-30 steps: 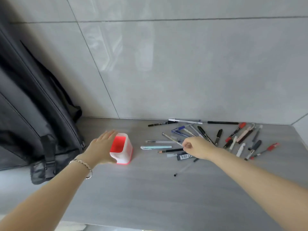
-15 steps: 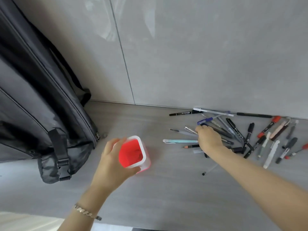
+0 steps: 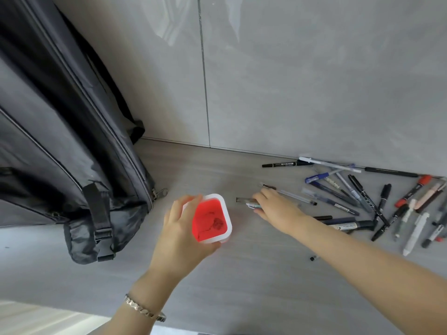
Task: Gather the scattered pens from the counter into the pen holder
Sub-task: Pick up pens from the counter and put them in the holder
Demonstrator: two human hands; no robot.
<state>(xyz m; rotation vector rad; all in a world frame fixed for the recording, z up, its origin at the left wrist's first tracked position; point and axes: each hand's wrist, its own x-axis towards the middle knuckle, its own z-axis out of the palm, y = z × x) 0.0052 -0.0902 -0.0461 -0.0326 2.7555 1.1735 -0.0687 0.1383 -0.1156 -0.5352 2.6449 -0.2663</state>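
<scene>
The right hand [image 3: 275,209] covers most of the pens [image 3: 251,203] it grips, so their number is unclear, and the backpack [image 3: 60,131] is cut off at the left edge.

One head-worn wide-angle view looks forward and steeply down from close above the counter [image 3: 242,281], facing the tiled wall [image 3: 314,81]; both forearms reach in from the lower edge, a bag [image 3: 60,141] fills the left
</scene>
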